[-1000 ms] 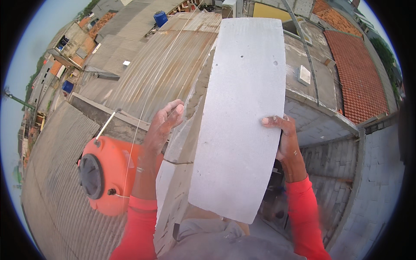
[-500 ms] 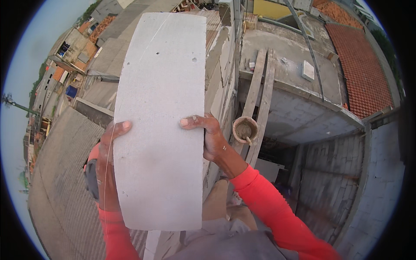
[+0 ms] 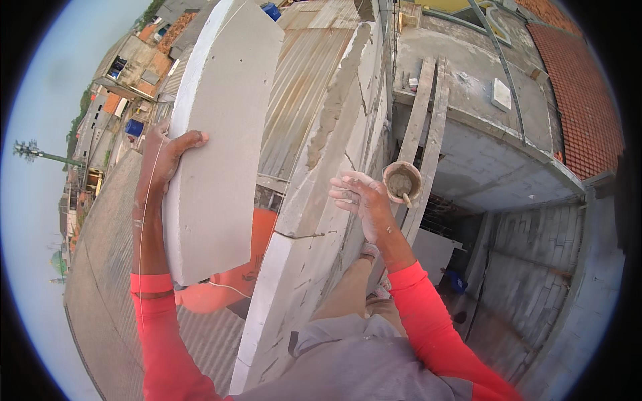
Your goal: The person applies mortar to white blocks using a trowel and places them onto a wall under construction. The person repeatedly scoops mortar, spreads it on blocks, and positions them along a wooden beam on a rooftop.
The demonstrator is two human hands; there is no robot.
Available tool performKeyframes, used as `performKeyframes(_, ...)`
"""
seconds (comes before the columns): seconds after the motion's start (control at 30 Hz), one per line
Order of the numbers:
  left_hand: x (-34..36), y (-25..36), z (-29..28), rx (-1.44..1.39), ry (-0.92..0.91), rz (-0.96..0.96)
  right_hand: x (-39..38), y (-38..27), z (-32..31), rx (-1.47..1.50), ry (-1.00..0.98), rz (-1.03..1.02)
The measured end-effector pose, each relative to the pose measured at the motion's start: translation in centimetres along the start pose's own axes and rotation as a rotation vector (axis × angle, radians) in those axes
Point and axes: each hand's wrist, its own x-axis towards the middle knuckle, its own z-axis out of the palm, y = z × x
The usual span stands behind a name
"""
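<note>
My left hand (image 3: pixel 166 157) grips the left edge of a large pale lightweight concrete block (image 3: pixel 224 140), its thumb on the broad face. The block is tilted and held up left of a narrow block wall (image 3: pixel 297 200). Grey mortar (image 3: pixel 332 107) lies in a rough strip along the wall's top farther off. My right hand (image 3: pixel 366 200) is off the block, above the wall, with its fingers apart and whitish with dust. Just right of that hand stands a round bucket (image 3: pixel 402 184) with grey mortar and a tool handle in it.
Two long planks (image 3: pixel 418 120) run beneath the bucket. Below the block shows an orange-red shape (image 3: pixel 227 291), partly hidden. Corrugated roofing (image 3: pixel 311 60) lies left of the wall; a deep drop with block walls (image 3: pixel 511 267) opens on the right. A thin line crosses my left forearm.
My right hand has let go of the block and opened. My left hand has swung the block left and tilted it, uncovering the wall top and mortar.
</note>
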Motion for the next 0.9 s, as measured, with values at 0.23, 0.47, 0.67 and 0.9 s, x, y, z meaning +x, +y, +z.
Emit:
performKeyframes(0.23, 8.0, -1.6, 8.7, -0.012, -0.128, 0.088, -13.7, 9.6, -24.8, -0.107, 0.738, 0.258)
performKeyframes(0.47, 12.7, -0.1, 17.6, 0.177, -0.114, 0.11, -37.0, 24.5, -36.3, -0.311, 1.174, 0.561)
performKeyframes(0.67, 15.4, 1.2, 22.3, 0.212, -0.145, 0.112, -49.3, 33.4, -31.8, -0.162, 1.245, 0.798)
performKeyframes(0.9, 18.6, 3.8, 24.6, 0.304, -0.1, 0.101, -49.4, 34.5, -26.3, -0.04, 1.301, 0.778)
